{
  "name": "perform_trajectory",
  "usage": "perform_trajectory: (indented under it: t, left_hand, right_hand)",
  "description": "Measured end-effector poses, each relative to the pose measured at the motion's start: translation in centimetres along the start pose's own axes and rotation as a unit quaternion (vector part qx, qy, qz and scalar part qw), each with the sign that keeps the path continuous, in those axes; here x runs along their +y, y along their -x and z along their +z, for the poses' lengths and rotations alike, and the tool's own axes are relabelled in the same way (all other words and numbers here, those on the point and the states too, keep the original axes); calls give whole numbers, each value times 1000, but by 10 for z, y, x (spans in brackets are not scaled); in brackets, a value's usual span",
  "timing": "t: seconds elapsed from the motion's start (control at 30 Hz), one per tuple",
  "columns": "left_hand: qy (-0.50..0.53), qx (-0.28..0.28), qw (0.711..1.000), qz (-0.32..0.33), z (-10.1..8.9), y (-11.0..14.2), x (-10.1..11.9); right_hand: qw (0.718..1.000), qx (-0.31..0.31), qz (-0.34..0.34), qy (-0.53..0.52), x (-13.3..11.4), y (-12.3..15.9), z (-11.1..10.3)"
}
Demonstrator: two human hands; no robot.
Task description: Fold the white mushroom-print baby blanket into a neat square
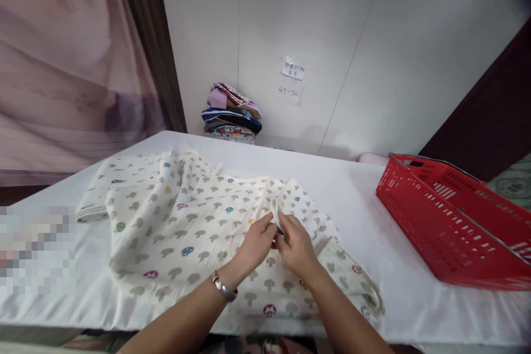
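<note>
A white cloth (194, 238) printed with grey and coloured mushrooms lies spread and wrinkled over the table in front of me. My left hand (258, 240) wears a silver watch at the wrist and pinches a folded edge of this cloth near its right part. Close beside it, my right hand (295, 240) grips the same raised edge between thumb and fingers. The fingertips of both hands nearly meet, and part of the held edge is hidden behind them. A flap of the cloth lies folded by my right forearm.
White fabric covers the table (344, 199). At the left, a folded cloth (124, 174) with small dark marks touches the mushroom cloth. A red plastic basket (440, 227) stands at the right. Folded clothes (232, 113) are stacked by the wall, near paper labels (292, 69). A pinkish curtain (70, 66) hangs left.
</note>
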State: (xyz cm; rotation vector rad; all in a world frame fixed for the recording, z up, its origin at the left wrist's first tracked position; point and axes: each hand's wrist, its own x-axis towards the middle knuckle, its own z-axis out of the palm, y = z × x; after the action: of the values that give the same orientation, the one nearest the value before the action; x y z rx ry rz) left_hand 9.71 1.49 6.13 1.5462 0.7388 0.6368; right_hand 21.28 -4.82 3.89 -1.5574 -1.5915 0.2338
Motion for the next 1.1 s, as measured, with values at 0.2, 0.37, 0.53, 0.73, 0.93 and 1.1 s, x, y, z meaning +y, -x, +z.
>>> perform_trajectory:
  t: [0.2, 0.37, 0.53, 0.73, 0.93, 1.1]
  left_hand:
    - [-36, -77, 996, -36, -4, -18, 4]
    - [-230, 22, 963, 137, -2, -56, -16]
    - [-314, 47, 900, 300, 15, -98, -33]
    - [-353, 48, 860, 365, 24, -132, -36]
    - [-384, 43, 834, 395, 17, -129, -52]
    - [-403, 37, 830, 385, 21, -123, -63]
  right_hand:
    - [982, 30, 94, -163, 4, -2, -64]
    - [944, 54, 192, -262, 6, 3, -140]
    - [955, 96, 189, -205, 4, 6, -199]
    - [963, 104, 209, -132, 5, 9, -233]
    - [955, 133, 228, -136, 35, 17, -235]
    - [951, 155, 222, -146, 41, 21, -232]
